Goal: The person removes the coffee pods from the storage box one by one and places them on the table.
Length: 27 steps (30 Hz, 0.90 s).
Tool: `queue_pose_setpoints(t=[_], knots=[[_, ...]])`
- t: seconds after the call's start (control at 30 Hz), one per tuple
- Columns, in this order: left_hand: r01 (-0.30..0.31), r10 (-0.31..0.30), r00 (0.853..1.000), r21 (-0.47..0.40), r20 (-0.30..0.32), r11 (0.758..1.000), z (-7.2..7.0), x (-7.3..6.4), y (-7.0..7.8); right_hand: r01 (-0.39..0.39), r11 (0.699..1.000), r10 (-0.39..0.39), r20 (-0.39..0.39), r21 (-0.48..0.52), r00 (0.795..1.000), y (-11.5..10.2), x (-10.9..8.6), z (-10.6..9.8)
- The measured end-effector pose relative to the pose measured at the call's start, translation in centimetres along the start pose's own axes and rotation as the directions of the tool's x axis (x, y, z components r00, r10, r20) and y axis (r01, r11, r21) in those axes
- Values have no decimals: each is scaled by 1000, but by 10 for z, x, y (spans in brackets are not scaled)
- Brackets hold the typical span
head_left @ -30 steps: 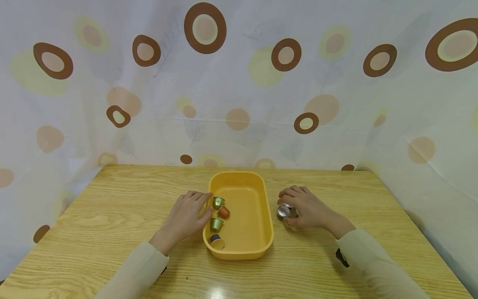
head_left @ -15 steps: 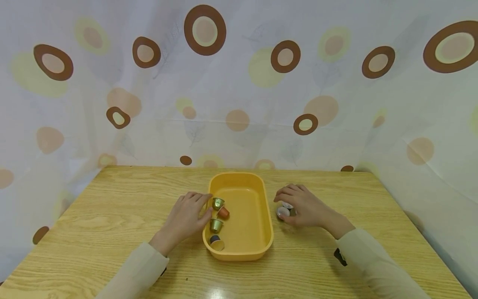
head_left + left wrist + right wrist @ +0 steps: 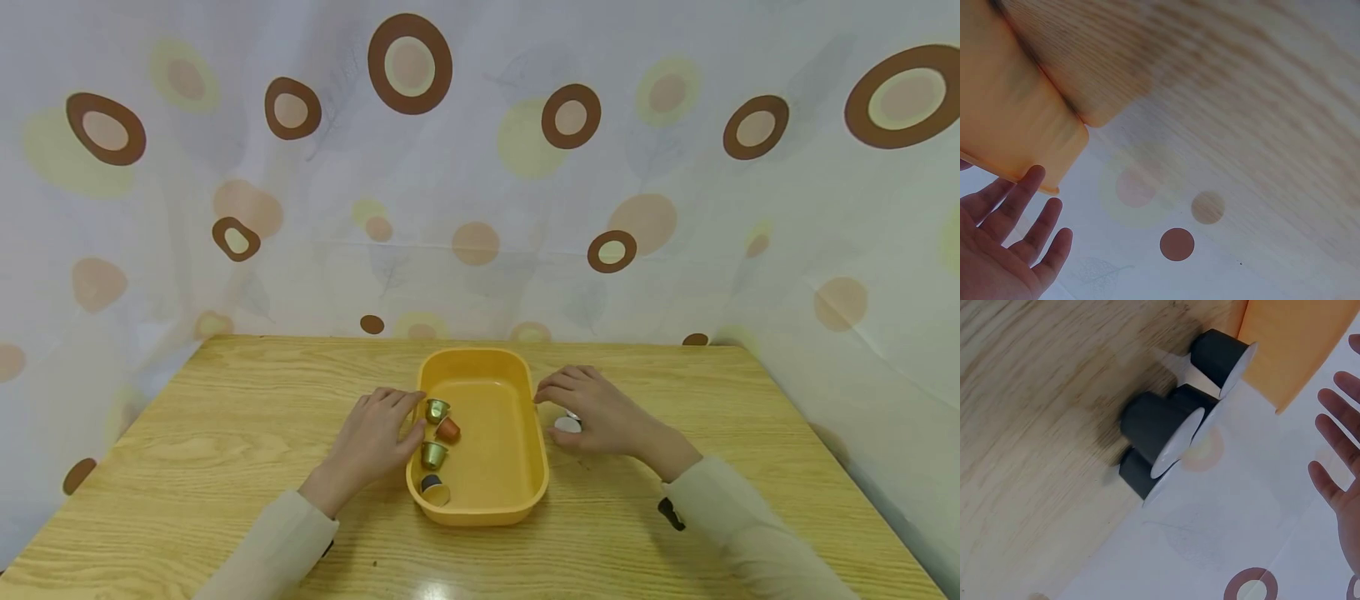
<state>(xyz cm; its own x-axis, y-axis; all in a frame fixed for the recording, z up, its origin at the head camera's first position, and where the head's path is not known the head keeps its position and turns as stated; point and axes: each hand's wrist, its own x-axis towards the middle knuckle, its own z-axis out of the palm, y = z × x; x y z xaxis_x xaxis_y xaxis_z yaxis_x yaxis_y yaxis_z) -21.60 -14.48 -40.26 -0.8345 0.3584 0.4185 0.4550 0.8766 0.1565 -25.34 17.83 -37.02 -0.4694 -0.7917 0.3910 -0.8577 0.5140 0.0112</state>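
Right hand [image 3: 592, 417] has its fingers apart, right by four black cup-shaped capsules with white lids [image 3: 1154, 428] on the wood-grain surface [image 3: 622, 542], just beside a yellow rounded-rectangular tray [image 3: 498, 450]. Left hand's [image 3: 375, 429] fingers are spread, touching its rim.

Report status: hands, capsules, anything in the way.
Left hand at left rim of yellow tray. Right hand over dark capsules right of tray. Tray's right wall between those and coloured capsules inside.

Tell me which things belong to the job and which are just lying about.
Part of the job: left hand, right hand, yellow tray, four pods inside it, dark pods near the right hand.

Just there: wooden table, spotted cloth, sleeves.
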Motion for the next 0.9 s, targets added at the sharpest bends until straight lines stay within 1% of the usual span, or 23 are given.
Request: queue_pose_setpoints(t=[0.2, 0.6, 0.9], knots=[[-7, 7, 1000, 1, -11, 1000, 0, 0, 0, 44, 999, -44, -24, -9, 999, -6, 8, 4], [-8, 8, 1000, -3, -10, 1000, 1, 0, 0, 111, 994, -110, -32, 8, 993, -18, 22, 19], [-15, 15, 1000, 6, -12, 1000, 2, 0, -2, 113, 993, -115, 46, 37, 992, -29, 32, 27]])
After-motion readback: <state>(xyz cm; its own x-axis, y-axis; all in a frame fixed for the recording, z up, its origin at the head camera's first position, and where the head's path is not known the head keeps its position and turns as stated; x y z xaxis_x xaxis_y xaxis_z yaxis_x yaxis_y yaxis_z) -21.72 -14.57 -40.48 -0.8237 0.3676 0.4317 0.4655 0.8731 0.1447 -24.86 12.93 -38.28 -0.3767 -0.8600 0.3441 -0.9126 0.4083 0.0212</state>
